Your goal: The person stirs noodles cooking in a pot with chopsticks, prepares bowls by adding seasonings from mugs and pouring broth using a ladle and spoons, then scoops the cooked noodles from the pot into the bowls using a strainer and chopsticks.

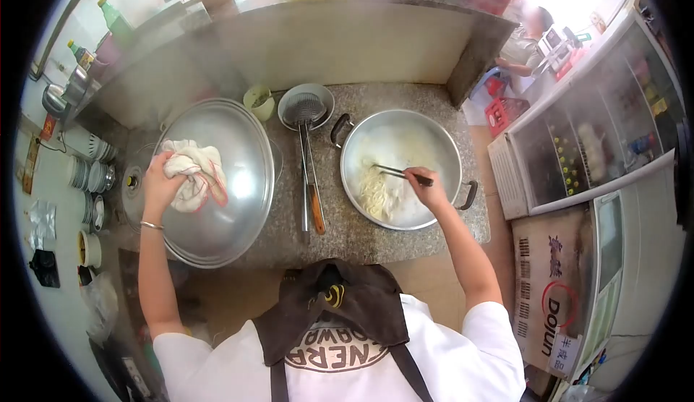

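Observation:
My right hand [428, 189] is closed around dark-handled chopsticks [390, 171], whose tips are in the pale noodles [376, 194]. The noodles lie in the left part of a wide, two-handled metal pot [448, 149]. On the left, my left hand [163, 180] grips a white cloth with red edging [194, 174]. The cloth is over a large round metal lid [224, 236]. Between lid and pot, a wire skimmer [303, 108] rests on a metal bowl [325, 92], its handle pointing toward me.
A light green cup [259, 103] stands behind the lid. Stacked dishes [90, 174] are at far left. A raised ledge [347, 4] runs behind the stone counter [289, 246]. To the right are a glass-front fridge [600, 134] and, farther back, another person [524, 48].

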`<state>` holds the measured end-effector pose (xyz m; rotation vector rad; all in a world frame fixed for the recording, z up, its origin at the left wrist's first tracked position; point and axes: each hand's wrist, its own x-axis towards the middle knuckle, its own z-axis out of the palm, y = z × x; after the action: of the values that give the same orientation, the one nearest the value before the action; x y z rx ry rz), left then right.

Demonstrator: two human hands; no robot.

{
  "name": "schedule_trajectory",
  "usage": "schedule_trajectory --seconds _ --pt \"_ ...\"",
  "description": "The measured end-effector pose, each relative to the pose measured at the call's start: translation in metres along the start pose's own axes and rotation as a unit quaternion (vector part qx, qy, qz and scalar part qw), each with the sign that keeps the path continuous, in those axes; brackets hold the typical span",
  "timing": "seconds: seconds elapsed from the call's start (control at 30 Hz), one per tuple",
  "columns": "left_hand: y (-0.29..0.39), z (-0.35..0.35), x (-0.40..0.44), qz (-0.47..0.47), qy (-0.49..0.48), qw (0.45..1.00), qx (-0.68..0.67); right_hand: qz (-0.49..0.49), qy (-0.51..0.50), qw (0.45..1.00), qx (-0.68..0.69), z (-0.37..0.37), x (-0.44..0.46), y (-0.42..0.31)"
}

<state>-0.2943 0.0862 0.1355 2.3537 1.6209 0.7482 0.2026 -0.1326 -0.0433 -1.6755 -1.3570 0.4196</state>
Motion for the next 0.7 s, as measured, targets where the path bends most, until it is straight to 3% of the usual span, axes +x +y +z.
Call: schedule_trajectory --seconds 0.2,0.37,0.43,0.5,0.63,0.7 --pt "0.005 -0.005 -0.007 0.005 0.015 1.0 0.003 0.082 0.115 0.989 -0.039 -0.01 -0.012 0.06" --pt "0.001 -0.008 -0.012 -0.006 0.0 1.0 0.016 0.195 0.114 0.974 0.018 0.005 -0.022 0.08" --pt "-0.005 -0.006 -0.01 -0.001 -0.002 1.0 0.021 0.231 0.142 0.932 0.24 -0.009 -0.019 0.067" --pt "-0.01 -0.004 -0.01 -0.001 0.003 1.0 0.006 0.27 0.173 0.905 0.279 -0.032 -0.018 0.059" --pt "0.0 -0.005 -0.008 -0.005 -0.006 1.0 0.014 0.229 0.208 0.903 0.297 -0.063 -0.028 0.023" --pt "0.004 -0.004 -0.007 -0.008 -0.005 0.999 0.032 0.207 0.131 0.937 0.248 -0.076 -0.032 0.002"
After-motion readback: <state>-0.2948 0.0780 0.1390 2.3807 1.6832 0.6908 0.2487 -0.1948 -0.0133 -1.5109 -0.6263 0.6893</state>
